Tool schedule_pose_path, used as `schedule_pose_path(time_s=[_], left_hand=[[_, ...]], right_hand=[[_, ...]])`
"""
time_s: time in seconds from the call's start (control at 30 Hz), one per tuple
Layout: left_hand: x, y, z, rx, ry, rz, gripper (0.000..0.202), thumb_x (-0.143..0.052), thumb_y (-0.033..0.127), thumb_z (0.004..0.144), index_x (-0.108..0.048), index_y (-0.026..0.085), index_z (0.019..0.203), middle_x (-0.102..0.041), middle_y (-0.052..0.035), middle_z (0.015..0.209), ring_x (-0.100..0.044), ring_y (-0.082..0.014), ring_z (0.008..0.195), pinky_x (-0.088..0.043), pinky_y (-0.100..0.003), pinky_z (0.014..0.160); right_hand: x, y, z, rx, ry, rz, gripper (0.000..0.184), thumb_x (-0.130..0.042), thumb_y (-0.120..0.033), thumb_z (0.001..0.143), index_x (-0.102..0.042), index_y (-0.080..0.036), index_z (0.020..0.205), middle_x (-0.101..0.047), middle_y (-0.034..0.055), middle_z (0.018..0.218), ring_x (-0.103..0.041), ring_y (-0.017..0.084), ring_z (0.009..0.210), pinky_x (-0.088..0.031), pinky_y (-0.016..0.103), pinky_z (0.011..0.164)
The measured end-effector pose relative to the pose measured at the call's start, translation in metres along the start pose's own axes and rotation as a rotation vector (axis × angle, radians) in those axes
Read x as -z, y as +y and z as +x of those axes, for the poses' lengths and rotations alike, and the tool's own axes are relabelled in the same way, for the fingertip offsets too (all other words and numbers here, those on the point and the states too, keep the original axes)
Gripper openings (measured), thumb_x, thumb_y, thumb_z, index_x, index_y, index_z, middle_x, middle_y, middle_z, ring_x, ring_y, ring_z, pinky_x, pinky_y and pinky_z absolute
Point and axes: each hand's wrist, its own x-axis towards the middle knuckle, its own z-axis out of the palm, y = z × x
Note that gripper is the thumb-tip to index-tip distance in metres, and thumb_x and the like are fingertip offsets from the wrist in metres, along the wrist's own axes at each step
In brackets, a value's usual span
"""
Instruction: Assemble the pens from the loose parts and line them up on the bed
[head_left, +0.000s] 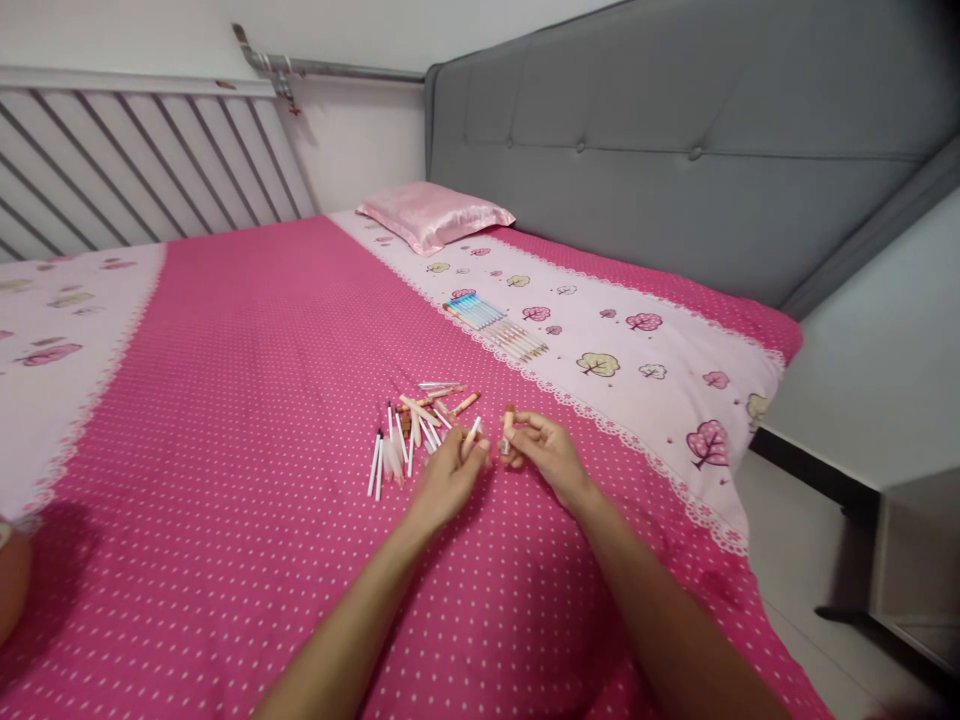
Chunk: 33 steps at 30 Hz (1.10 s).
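Note:
Both my hands reach over a pink polka-dot bedspread (247,420). My left hand (448,478) is closed on a thin white pen part (472,434) that sticks up from its fingers. My right hand (541,447) is closed on a short orange pen piece (508,424), held upright. The two hands almost touch. Just beyond them lies a loose pile of several white and orange pen parts (420,420). Farther back, a neat row of several assembled pens (495,327) lies on the pale tree-patterned strip.
A pink satin pillow (433,213) rests at the head of the bed by a grey padded headboard (675,140). A slatted rail (135,160) stands at the far left. The bed's right edge drops to a tiled floor (810,570). Part of a person (11,580) shows at the left edge.

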Motion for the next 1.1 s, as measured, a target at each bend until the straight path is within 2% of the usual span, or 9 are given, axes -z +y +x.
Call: schedule_pose_path(time_s=[0.1,0.17,0.3,0.57,0.77,0.93,1.1], left_hand=[[0.0002,0.0017,-0.0015,-0.018,-0.038,0.002,0.020,-0.038,0.028,0.085,-0.055,0.017,0.082,-0.051,-0.0010,0.071,-0.046,-0.0143,0.066,-0.035,-0.027,0.064],[0.0000,0.0017,-0.0020,-0.035,-0.076,-0.009,0.023,-0.035,0.026,0.085,-0.056,0.016,0.085,-0.050,-0.0011,0.070,-0.044,-0.0142,0.064,-0.035,-0.026,0.062],[-0.0009,0.0034,-0.0025,-0.066,-0.142,-0.011,0.028,-0.037,0.030,0.085,-0.059,0.013,0.088,-0.051,-0.0024,0.071,-0.044,-0.0143,0.063,-0.034,-0.026,0.060],[-0.0032,0.0102,-0.0024,-0.021,-0.221,0.013,0.030,-0.042,0.032,0.083,-0.063,0.012,0.088,-0.048,-0.0005,0.065,-0.041,-0.0125,0.058,-0.030,-0.025,0.056],[-0.0032,0.0082,-0.0026,-0.013,-0.246,0.015,0.032,-0.043,0.034,0.083,-0.064,0.011,0.091,-0.049,-0.0006,0.066,-0.041,-0.0123,0.058,-0.029,-0.025,0.055],[-0.0032,0.0066,-0.0026,-0.013,-0.254,0.014,0.031,-0.042,0.033,0.084,-0.063,0.011,0.088,-0.047,-0.0001,0.065,-0.041,-0.0122,0.058,-0.029,-0.025,0.055],[-0.0031,0.0094,-0.0030,-0.014,-0.262,0.017,0.030,-0.041,0.032,0.084,-0.062,0.011,0.084,-0.044,0.0011,0.062,-0.038,-0.0112,0.056,-0.027,-0.025,0.054]], right_hand=[[0.0022,-0.0025,0.0019,0.007,0.099,0.058,0.034,-0.072,-0.033,0.070,-0.061,-0.018,0.099,-0.067,-0.0007,0.067,-0.064,0.011,0.058,-0.048,0.020,0.052],[0.0024,-0.0040,0.0023,0.013,0.124,0.088,0.033,-0.073,-0.032,0.068,-0.061,-0.019,0.096,-0.068,-0.0004,0.069,-0.065,0.011,0.062,-0.049,0.020,0.054],[0.0017,-0.0054,0.0026,0.023,0.124,0.137,0.030,-0.075,-0.031,0.066,-0.063,-0.019,0.090,-0.068,-0.0001,0.074,-0.066,0.012,0.068,-0.050,0.020,0.058],[0.0039,-0.0056,0.0049,-0.007,0.166,0.204,0.032,-0.076,-0.031,0.065,-0.064,-0.021,0.093,-0.069,0.0011,0.082,-0.064,0.011,0.073,-0.046,0.018,0.056],[0.0028,-0.0053,0.0042,0.011,0.154,0.158,0.034,-0.075,-0.031,0.065,-0.064,-0.021,0.097,-0.068,0.0022,0.082,-0.062,0.013,0.073,-0.045,0.019,0.053],[0.0018,-0.0055,0.0034,0.009,0.110,0.168,0.033,-0.074,-0.030,0.066,-0.064,-0.022,0.096,-0.067,0.0003,0.082,-0.059,0.009,0.068,-0.043,0.018,0.055],[0.0003,-0.0055,0.0025,0.004,0.060,0.148,0.031,-0.074,-0.032,0.067,-0.064,-0.021,0.095,-0.068,0.0006,0.079,-0.060,0.010,0.066,-0.043,0.020,0.055]])
